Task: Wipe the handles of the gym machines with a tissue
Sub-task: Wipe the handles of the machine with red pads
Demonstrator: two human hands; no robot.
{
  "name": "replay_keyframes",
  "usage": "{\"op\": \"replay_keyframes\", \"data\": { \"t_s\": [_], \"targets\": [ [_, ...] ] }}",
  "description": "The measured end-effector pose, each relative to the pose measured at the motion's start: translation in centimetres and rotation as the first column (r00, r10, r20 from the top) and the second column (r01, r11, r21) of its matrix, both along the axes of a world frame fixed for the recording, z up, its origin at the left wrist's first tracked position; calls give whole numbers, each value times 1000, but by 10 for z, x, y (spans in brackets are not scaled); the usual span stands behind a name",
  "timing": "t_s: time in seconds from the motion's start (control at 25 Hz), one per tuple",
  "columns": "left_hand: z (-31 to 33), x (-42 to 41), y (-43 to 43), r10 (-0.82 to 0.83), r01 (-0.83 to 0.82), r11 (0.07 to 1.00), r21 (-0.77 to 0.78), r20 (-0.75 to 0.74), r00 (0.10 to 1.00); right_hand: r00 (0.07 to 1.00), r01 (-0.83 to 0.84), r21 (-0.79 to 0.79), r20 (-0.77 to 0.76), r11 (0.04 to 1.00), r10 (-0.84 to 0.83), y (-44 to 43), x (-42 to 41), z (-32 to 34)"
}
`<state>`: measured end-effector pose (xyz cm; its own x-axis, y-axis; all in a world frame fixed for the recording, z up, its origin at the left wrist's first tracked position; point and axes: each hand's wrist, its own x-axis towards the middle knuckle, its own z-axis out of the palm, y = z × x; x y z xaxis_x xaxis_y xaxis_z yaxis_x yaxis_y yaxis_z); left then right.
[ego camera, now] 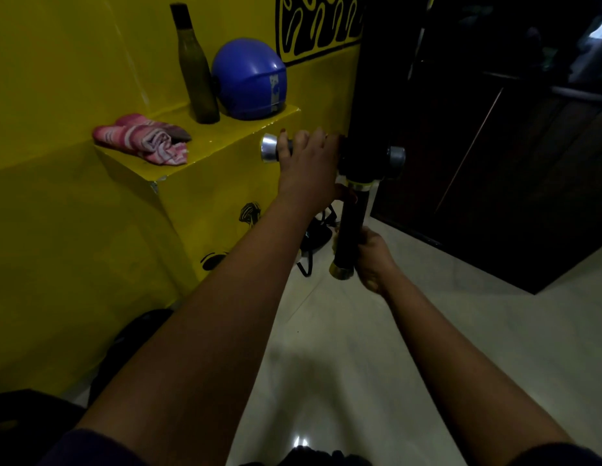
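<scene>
A black machine handle (348, 227) with a brass end cap hangs down from a dark joint (360, 163). My right hand (373, 260) grips its lower part; a pale bit of what may be the tissue (335, 238) shows at the handle's left side. A second handle with a silver end cap (269, 148) sticks out to the left. My left hand (309, 166) is wrapped round that horizontal handle, fingers curled over it.
A yellow ledge (225, 142) at the left carries a pink striped cloth (145, 139), a dark bottle (197, 72) and a blue helmet (249, 80). A dark cabinet (494, 163) stands at the right. Black straps (314, 237) lie on the pale tiled floor (360, 364).
</scene>
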<state>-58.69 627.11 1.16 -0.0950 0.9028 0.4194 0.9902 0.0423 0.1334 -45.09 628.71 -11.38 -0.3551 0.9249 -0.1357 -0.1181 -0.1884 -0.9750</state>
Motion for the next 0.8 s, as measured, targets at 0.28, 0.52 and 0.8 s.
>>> {"op": "replay_keyframes", "data": {
  "t_s": [0.28, 0.52, 0.8],
  "targets": [
    [0, 0, 0, -1, 1, 1000, 1, 4, 1000, 808, 588, 261, -138, 766, -573, -22, -20, 16],
    [0, 0, 0, -2, 2, 1000, 6, -9, 1000, 689, 549, 683, -43, 482, -724, -55, -16, 1],
    [4, -2, 0, -25, 24, 999, -28, -24, 999, 782, 102, 842, 261, 530, -566, -55, -17, -10]
  ]
}}
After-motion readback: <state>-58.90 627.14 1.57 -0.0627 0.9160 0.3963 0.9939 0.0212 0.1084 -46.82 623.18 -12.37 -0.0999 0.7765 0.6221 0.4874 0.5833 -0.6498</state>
